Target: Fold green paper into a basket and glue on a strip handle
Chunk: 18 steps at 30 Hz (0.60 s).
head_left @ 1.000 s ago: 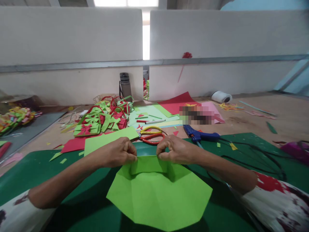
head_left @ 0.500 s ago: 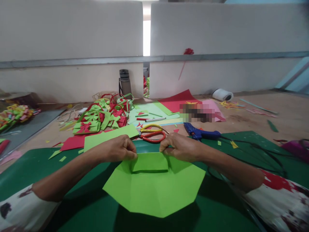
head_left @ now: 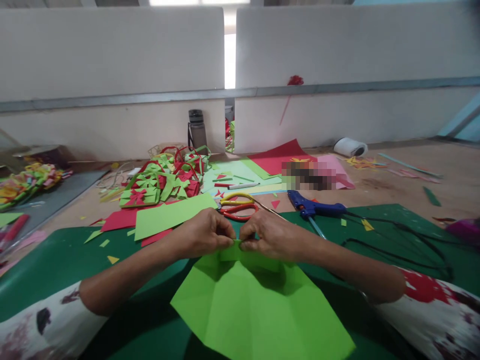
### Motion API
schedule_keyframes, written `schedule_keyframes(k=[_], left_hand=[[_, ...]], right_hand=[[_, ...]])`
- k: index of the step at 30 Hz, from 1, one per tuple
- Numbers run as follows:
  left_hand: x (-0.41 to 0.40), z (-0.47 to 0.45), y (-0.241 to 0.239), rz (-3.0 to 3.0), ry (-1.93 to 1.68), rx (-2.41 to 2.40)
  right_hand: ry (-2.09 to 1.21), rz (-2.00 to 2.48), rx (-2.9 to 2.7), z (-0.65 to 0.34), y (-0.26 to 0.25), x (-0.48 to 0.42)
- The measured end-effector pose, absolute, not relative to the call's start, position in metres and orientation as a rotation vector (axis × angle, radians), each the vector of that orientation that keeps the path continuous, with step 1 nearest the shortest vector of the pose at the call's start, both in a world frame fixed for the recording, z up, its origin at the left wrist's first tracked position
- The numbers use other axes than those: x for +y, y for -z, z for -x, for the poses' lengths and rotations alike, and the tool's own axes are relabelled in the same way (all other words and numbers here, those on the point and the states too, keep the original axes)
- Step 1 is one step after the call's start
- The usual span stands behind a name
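Observation:
A creased sheet of bright green paper [head_left: 255,305] spreads out toward me above the green mat, with a folded flap along its far edge. My left hand [head_left: 208,232] pinches that far edge just left of the middle. Close beside it, my right hand [head_left: 268,235] pinches the same edge, the two sets of fingertips almost touching. Part of the flap is hidden under the fingers. Right behind my hands lie scissors with one yellow and one red handle [head_left: 240,212]; their blades are partly covered.
A blue glue gun [head_left: 317,206] with a black cable rests at the right. Small green and red paper bags [head_left: 161,180] are heaped at the back left, near a grey bottle [head_left: 197,130]. Flat sheets of light green paper [head_left: 176,215] and scraps lie on the green mat [head_left: 48,270].
Both hands have come closer together along the paper's far edge. The sheet has swung toward me and its near part now reaches the bottom of the view.

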<state>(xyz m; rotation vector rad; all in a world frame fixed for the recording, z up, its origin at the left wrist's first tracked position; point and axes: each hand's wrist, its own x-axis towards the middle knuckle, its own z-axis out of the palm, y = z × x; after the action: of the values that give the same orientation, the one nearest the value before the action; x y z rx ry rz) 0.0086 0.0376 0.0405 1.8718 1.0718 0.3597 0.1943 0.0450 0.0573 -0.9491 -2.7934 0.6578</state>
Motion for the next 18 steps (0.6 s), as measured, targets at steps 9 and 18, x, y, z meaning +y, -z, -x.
schedule_keyframes(k=[9,18], left_hand=[[0.0326,-0.0119,-0.0482,-1.764,-0.388,1.068],[0.0353,-0.0091,-0.0479,-1.783,-0.373,1.11]], right_hand=[[-0.711,0.984,-2.75,-0.1968,-0.0623,0.038],[-0.701,1.036,-2.758,-0.2021,-0.0597,0.0385]])
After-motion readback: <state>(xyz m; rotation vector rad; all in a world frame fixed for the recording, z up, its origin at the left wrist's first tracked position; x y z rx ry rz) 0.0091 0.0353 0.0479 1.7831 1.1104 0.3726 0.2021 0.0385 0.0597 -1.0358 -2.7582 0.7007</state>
